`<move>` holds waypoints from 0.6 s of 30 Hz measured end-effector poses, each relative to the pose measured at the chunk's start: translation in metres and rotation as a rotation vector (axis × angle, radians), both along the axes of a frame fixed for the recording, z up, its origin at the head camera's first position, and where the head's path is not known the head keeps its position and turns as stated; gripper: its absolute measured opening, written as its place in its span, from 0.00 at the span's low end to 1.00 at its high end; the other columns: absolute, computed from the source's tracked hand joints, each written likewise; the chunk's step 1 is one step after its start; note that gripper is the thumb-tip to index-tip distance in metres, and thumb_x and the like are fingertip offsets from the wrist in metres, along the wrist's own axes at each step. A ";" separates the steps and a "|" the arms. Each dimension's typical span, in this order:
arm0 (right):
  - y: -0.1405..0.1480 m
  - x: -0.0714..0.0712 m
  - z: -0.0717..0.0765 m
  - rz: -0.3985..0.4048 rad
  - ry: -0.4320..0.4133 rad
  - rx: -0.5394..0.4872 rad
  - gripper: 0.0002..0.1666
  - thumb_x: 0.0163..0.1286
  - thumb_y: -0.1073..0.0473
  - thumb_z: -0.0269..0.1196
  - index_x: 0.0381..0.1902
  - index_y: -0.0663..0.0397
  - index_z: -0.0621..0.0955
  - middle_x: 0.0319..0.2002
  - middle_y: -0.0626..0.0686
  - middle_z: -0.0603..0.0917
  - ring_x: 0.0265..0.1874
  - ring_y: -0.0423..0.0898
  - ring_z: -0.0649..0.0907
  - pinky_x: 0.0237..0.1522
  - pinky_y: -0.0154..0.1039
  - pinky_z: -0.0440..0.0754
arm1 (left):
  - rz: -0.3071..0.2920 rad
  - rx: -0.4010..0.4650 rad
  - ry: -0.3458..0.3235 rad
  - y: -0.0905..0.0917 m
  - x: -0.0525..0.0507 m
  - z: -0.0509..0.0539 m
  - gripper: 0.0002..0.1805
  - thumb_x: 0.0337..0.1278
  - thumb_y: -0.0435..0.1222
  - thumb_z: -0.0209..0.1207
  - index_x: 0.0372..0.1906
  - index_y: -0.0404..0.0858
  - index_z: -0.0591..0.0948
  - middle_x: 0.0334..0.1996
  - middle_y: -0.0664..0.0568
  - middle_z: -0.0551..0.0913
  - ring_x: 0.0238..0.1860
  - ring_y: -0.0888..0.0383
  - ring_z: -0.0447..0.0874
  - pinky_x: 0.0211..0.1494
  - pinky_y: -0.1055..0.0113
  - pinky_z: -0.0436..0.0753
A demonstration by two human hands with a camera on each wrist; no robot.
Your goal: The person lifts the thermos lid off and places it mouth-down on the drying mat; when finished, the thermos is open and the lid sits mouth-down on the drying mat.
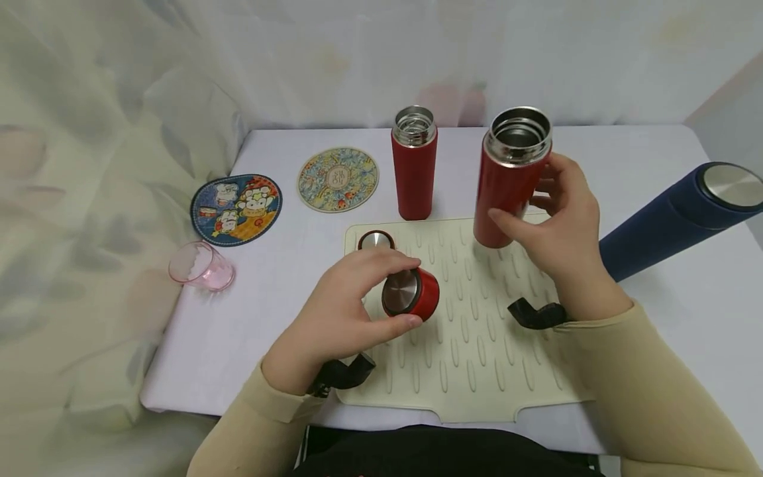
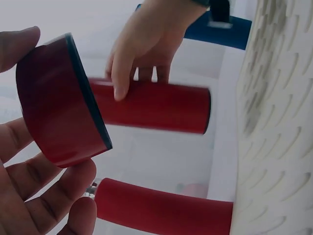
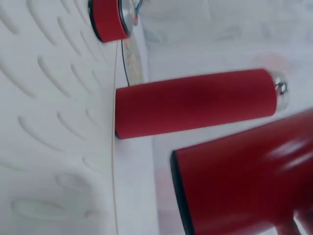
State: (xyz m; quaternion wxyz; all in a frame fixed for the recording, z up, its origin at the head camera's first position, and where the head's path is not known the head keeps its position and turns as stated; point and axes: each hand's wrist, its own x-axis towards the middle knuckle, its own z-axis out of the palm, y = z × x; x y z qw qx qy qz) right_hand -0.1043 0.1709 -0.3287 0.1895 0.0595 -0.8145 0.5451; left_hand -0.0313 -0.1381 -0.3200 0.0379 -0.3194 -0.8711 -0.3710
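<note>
While pinching a red lid [image 1: 411, 293] between the thumb and fingers of the left hand [image 1: 340, 311], also grasps a wide red bottle [image 1: 507, 189] with the right hand [image 1: 566, 228]. Holds the lid tilted, off the surface, over the left part of a ribbed cream mat [image 1: 465, 348], with its metal top in sight from above. Has the wide bottle raised over the far right part of the mat, with its base touching nothing and its mouth uncovered. Wraps thumb and fingers around its side, below the bare metal neck.

Has a 2nd lid [image 1: 375, 239] resting on the mat near its far left corner, metal top up, partly hidden by the left hand. Has a slim red bottle [image 1: 414, 175] standing upright at the mat's far edge, with its threaded metal neck uncovered; cannot tell whether touching the mat.

To the right, has a tall blue bottle [image 1: 679, 218] on the white table [image 1: 280, 298], topped with a metal disc and partly hidden behind the right wrist. To the left, has a pink glass [image 1: 208, 266] near the table's edge, just beside a dark blue coaster [image 1: 236, 210] with cartoon figures. Has a round floral coaster [image 1: 357, 179] lying between that coaster and the slim bottle. Wears beige sleeves [image 1: 650, 391].
</note>
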 end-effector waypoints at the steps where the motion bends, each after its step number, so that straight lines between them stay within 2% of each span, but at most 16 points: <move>1: 0.000 -0.005 0.001 -0.029 -0.036 -0.033 0.47 0.62 0.64 0.81 0.77 0.43 0.75 0.64 0.42 0.84 0.59 0.40 0.83 0.58 0.31 0.82 | -0.003 -0.011 -0.013 0.001 0.000 -0.001 0.35 0.55 0.48 0.82 0.68 0.44 0.87 0.64 0.55 0.89 0.67 0.54 0.84 0.70 0.49 0.84; 5: -0.001 -0.026 0.002 -0.131 -0.199 -0.108 0.48 0.67 0.56 0.80 0.79 0.34 0.69 0.69 0.45 0.79 0.64 0.42 0.81 0.63 0.37 0.82 | -0.014 -0.046 -0.039 0.005 0.002 -0.005 0.35 0.55 0.49 0.82 0.68 0.45 0.87 0.65 0.57 0.89 0.68 0.54 0.83 0.72 0.50 0.83; 7: 0.000 -0.036 0.001 -0.148 -0.240 -0.150 0.48 0.68 0.55 0.79 0.80 0.34 0.68 0.70 0.46 0.78 0.66 0.43 0.80 0.65 0.40 0.83 | -0.024 -0.052 -0.041 0.007 0.002 -0.007 0.35 0.55 0.49 0.82 0.68 0.46 0.87 0.64 0.57 0.88 0.68 0.55 0.83 0.72 0.51 0.83; 13: 0.005 -0.068 -0.011 -0.154 -0.272 -0.209 0.49 0.70 0.57 0.78 0.81 0.34 0.66 0.71 0.46 0.76 0.70 0.46 0.80 0.71 0.42 0.80 | -0.049 -0.090 -0.043 0.012 0.002 -0.013 0.35 0.56 0.51 0.82 0.68 0.47 0.86 0.64 0.57 0.87 0.67 0.57 0.83 0.71 0.54 0.84; 18: 0.008 -0.082 -0.021 -0.158 -0.307 -0.218 0.50 0.70 0.58 0.78 0.81 0.34 0.64 0.72 0.47 0.74 0.72 0.47 0.79 0.75 0.42 0.78 | -0.060 -0.131 -0.024 0.016 0.003 -0.015 0.35 0.56 0.50 0.82 0.68 0.46 0.86 0.64 0.56 0.87 0.66 0.57 0.84 0.70 0.55 0.84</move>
